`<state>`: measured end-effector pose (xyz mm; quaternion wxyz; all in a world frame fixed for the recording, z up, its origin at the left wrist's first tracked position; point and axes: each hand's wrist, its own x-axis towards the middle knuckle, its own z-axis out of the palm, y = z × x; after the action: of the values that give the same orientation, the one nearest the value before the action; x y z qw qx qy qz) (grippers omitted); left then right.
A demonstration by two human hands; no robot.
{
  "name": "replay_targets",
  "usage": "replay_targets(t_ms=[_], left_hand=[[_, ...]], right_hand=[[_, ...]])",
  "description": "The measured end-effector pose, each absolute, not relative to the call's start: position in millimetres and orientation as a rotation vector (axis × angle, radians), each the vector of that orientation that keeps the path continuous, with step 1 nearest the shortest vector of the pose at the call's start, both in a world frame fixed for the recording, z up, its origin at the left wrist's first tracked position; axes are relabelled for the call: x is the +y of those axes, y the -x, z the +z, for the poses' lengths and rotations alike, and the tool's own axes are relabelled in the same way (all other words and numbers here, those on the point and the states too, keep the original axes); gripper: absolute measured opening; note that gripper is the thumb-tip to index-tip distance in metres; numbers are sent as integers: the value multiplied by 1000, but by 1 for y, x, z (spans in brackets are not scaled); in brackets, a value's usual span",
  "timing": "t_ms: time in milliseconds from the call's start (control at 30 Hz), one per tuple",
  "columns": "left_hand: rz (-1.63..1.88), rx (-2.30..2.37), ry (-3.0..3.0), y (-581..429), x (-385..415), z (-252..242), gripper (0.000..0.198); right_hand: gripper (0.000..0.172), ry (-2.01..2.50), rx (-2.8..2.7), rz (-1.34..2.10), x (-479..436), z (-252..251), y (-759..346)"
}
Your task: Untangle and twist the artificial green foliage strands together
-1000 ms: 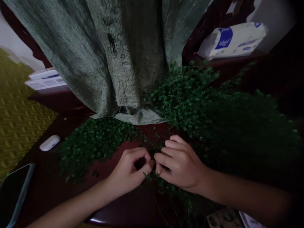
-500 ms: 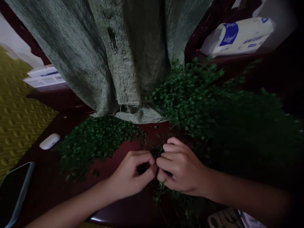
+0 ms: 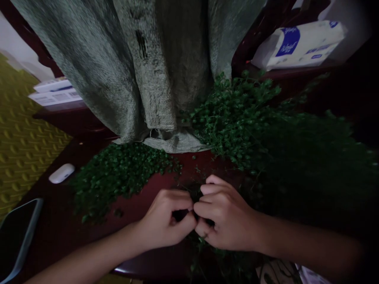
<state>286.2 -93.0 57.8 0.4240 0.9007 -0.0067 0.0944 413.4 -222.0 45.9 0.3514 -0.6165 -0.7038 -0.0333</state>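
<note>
Both pinches sit slightly nearer us than in the earlier frame. Left of centre lies the smaller leafy heap (image 3: pixel 118 173); our left hand (image 3: pixel 166 219), then right hand (image 3: pixel 227 217), pinch narrowly by loose sprigs (image 3: pixel 201 245), anything gripped hidden; rightward spreads the larger heap (image 3: pixel 237 118). We keep both pinches close, pulling lightly.

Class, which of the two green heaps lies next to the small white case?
The smaller left heap; the larger right heap lies nearer the tissue pack.
</note>
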Motion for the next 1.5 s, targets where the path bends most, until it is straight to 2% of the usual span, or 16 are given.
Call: replay_targets(t_ms=[233,333,467,767,867,1033,1367,1500], left_hand=[[283,-49,-2239,-290,-93,60,28],[278,-125,-2247,-287,-96,64,29],[363,-164,-2292,-284,-93,68,19],[889,532,-2418,-292,-39,80,12],[947,644,-2550,-291,-25,80,13],[938,678,-2715,-290,-10,78,17],[603,793,-2954,-289,-5,77,31],[695,646,-2903,-291,-11,78,29]], right_hand=[[13,1605,-1869,-118,-224,46,-411],[18,1661,-1805,-178,-220,46,-420],[20,1737,-1665,-147,-215,47,-430],[24,1811,-1690,-206,-219,52,-422],[22,1874,-1674,-251,-220,53,-420],[11,1985,-1635,-250,-219,55,-422],[25,1721,-1607,-28,-220,53,-427],[40,1660,-1570,38,-223,55,-426]])
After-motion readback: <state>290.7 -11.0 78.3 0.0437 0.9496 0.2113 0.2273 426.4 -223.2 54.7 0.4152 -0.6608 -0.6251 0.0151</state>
